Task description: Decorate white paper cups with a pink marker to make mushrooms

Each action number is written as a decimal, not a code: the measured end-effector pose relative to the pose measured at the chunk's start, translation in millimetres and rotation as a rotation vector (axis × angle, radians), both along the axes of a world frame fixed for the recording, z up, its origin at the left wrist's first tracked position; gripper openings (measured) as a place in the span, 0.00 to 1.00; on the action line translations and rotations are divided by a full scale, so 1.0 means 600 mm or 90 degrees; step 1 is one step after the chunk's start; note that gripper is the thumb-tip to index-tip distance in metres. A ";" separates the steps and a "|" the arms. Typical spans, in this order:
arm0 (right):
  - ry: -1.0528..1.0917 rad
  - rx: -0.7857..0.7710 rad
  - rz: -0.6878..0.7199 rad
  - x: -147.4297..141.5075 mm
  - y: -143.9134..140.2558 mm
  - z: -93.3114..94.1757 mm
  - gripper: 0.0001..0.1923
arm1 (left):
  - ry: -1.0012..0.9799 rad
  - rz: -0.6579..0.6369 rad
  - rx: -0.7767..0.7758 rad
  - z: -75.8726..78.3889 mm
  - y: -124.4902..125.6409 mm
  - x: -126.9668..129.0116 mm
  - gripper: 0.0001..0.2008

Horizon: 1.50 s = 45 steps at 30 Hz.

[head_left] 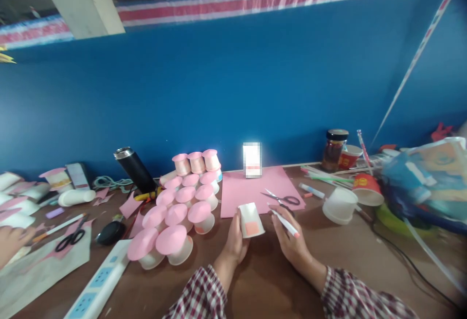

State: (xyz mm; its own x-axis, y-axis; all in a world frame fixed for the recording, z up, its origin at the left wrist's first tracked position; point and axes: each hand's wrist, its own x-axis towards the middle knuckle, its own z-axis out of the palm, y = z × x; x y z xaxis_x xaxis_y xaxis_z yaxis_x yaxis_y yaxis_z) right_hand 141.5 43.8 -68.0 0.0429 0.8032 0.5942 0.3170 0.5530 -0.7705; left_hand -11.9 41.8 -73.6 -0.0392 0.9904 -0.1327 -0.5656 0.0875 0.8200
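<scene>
My left hand is closed around a white paper cup that lies tilted, with an orange-pink square on its side. In my right hand is a white marker with an orange-red end, held like a pen and apart from the cup. Beyond my right hand, scissors with dark handles rest on a pink paper sheet. To the left of my hands stand several paper cups topped with pink paper cones.
A power strip lies at the left front, near a co-worker's hand and black scissors. A black flask leans behind. At right are a capped marker, a white tub, a dark jar and a cable.
</scene>
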 end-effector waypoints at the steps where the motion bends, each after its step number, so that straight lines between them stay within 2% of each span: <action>1: -0.004 0.009 -0.007 0.000 0.002 -0.001 0.11 | 0.007 0.010 -0.001 -0.001 0.000 -0.001 0.25; 5: -0.035 0.027 -0.011 0.000 0.011 -0.005 0.12 | 0.049 0.058 -0.004 0.010 -0.008 -0.007 0.27; 11: -0.068 0.039 0.014 -0.002 0.015 -0.005 0.11 | 0.031 0.050 -0.036 0.035 -0.012 -0.004 0.17; 14: -0.071 0.032 0.027 -0.004 0.017 -0.009 0.12 | 0.013 0.042 -0.035 0.023 -0.006 0.001 0.19; 18: -0.073 0.023 0.025 -0.005 0.016 -0.012 0.13 | 0.015 0.052 -0.002 -0.007 0.001 0.000 0.22; 20: -0.059 0.012 0.027 -0.005 0.013 -0.009 0.12 | 0.054 0.077 0.017 -0.015 -0.001 -0.004 0.20; 22: -0.034 -0.009 0.037 -0.004 0.009 -0.004 0.11 | 0.096 0.079 0.035 -0.013 -0.006 -0.009 0.19; 25: -0.009 -0.035 0.066 -0.003 0.007 0.002 0.11 | 0.148 0.052 0.069 0.006 -0.014 -0.015 0.20; 29: -0.020 -0.032 0.099 -0.002 0.009 0.004 0.12 | 0.293 0.029 0.183 0.023 -0.017 -0.018 0.22; 34: -0.063 -0.023 0.132 0.001 0.011 0.002 0.16 | 0.472 -0.003 0.266 0.006 -0.012 -0.020 0.25; 38: -0.085 -0.033 0.160 0.002 0.011 -0.001 0.19 | 0.525 -0.008 0.292 -0.006 -0.011 -0.020 0.25; 45: -0.073 -0.022 0.209 0.002 0.018 0.006 0.23 | 0.585 -0.022 0.317 -0.006 -0.012 -0.019 0.24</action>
State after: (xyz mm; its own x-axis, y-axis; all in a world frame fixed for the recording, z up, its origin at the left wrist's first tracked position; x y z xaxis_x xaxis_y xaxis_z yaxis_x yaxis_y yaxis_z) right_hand 142.7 54.4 -64.3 -0.2866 0.7825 0.5528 0.2118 0.6145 -0.7600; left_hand -23.1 34.4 -77.4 0.1108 0.9275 0.3571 0.2904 -0.3738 0.8809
